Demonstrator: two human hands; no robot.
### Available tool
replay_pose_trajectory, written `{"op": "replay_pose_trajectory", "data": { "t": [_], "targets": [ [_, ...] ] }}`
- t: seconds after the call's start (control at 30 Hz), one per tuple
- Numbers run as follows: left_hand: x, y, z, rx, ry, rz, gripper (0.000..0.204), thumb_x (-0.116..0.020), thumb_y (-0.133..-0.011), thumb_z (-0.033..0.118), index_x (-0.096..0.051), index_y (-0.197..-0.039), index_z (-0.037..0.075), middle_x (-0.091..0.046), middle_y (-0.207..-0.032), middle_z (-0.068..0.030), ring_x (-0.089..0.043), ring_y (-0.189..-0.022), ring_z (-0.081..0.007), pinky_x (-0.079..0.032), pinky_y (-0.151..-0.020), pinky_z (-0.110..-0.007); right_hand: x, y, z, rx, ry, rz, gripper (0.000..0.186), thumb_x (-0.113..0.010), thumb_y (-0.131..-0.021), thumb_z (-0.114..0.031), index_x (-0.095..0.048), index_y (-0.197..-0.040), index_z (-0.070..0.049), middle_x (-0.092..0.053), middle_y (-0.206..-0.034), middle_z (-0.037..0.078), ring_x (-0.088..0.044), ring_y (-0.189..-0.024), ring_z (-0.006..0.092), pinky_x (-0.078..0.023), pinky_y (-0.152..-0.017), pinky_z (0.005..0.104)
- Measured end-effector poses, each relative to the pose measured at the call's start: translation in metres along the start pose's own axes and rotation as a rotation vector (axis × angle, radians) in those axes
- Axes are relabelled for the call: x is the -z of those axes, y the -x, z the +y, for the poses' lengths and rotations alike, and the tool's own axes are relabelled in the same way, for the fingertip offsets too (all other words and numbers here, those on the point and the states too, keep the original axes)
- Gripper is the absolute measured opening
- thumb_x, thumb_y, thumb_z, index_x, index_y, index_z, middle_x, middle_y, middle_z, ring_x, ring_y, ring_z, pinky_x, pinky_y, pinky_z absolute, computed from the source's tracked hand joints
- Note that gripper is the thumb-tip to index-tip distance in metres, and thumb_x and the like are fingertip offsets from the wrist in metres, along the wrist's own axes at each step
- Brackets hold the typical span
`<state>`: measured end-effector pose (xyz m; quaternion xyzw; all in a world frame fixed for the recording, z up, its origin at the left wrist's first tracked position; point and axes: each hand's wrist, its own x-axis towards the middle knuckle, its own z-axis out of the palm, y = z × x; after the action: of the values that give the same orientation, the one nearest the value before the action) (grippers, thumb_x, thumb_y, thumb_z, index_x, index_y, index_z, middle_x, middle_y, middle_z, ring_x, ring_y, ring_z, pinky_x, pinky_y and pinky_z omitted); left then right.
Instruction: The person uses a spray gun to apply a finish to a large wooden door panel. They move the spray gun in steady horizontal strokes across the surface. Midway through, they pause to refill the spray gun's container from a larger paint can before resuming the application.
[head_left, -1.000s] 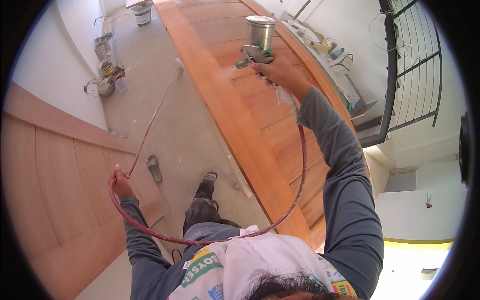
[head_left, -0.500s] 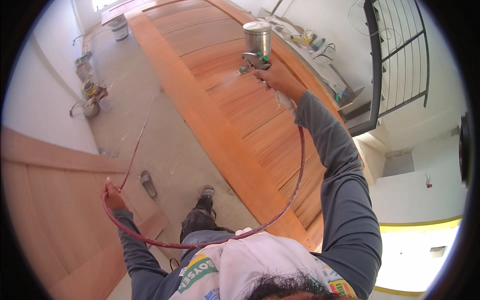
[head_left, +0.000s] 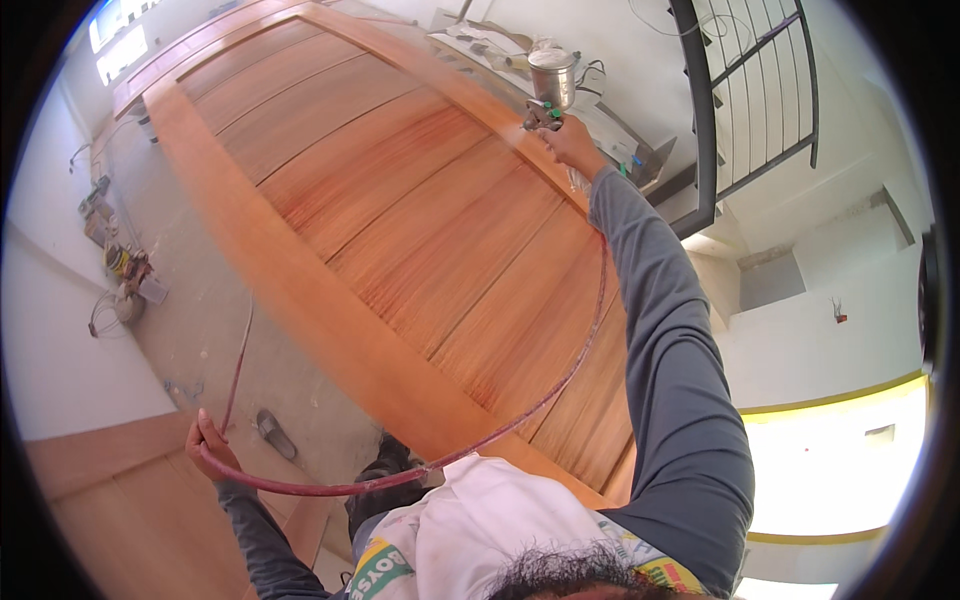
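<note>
My right hand (head_left: pixel 574 145) grips a spray gun (head_left: pixel 544 117) with a metal cup (head_left: pixel 552 80) on top, held over the far right rail of a large orange-brown wooden panel (head_left: pixel 390 220) with grooved boards. A faint mist shows at the nozzle. A red hose (head_left: pixel 360 487) loops from the gun across my front to my left hand (head_left: pixel 212 450), which is wrapped round it at the lower left, beside the panel.
A second, paler panel (head_left: pixel 130 510) leans lower left. Tools (head_left: pixel 125 265) sit along the left wall. A grey sandal (head_left: pixel 276 433) lies on the floor. At right are a black railing (head_left: pixel 705 120) and a shelf with supplies (head_left: pixel 480 50) behind the panel.
My view has swung, bringing more of the large panel into sight. My right hand and gun have moved toward its far right edge; my left hand sits lower and further left.
</note>
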<state>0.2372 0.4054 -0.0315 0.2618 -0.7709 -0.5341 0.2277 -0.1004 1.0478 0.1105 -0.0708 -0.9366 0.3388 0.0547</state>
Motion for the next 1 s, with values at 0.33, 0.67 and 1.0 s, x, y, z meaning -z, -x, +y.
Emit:
{"op": "replay_pose_trajectory", "data": {
  "t": [0.33,0.67,1.0],
  "targets": [
    [-0.025,-0.002,0.021,-0.074,-0.046,-0.017,0.046,-0.055,-0.1,0.029,-0.046,-0.059,0.008,-0.035,-0.053,0.0047,-0.032,-0.05,-0.0045,-0.023,-0.046,-0.025,0.023,-0.05,0.07,-0.006,0.124,0.258,0.036,-0.066,-0.084,-0.019,-0.065,-0.116,-0.004,-0.069,-0.09,0.019,-0.066,-0.08,0.0293,-0.052,-0.069,0.0383],
    [0.021,0.027,-0.019,0.036,0.134,0.083,0.046,-0.054,-0.099,0.029,-0.044,-0.059,0.009,-0.034,-0.052,0.0036,-0.033,-0.05,-0.0059,-0.025,-0.048,-0.027,0.014,0.044,0.003,0.009,-0.1,-0.059,0.026,-0.068,-0.088,-0.019,-0.064,-0.107,-0.002,-0.061,-0.074,0.007,-0.059,-0.063,0.0122,-0.048,-0.049,0.028],
    [0.101,0.102,-0.089,0.169,0.128,0.215,0.045,-0.056,-0.097,0.028,-0.043,-0.058,0.008,-0.038,-0.053,0.0021,-0.038,-0.051,-0.0086,-0.029,-0.05,-0.028,-0.046,0.183,-0.115,0.112,-0.197,-0.322,0.027,-0.068,-0.091,-0.024,-0.06,-0.103,-0.001,-0.061,-0.077,0.003,-0.058,-0.065,0.0103,-0.047,-0.048,0.0252]
  ]
}}
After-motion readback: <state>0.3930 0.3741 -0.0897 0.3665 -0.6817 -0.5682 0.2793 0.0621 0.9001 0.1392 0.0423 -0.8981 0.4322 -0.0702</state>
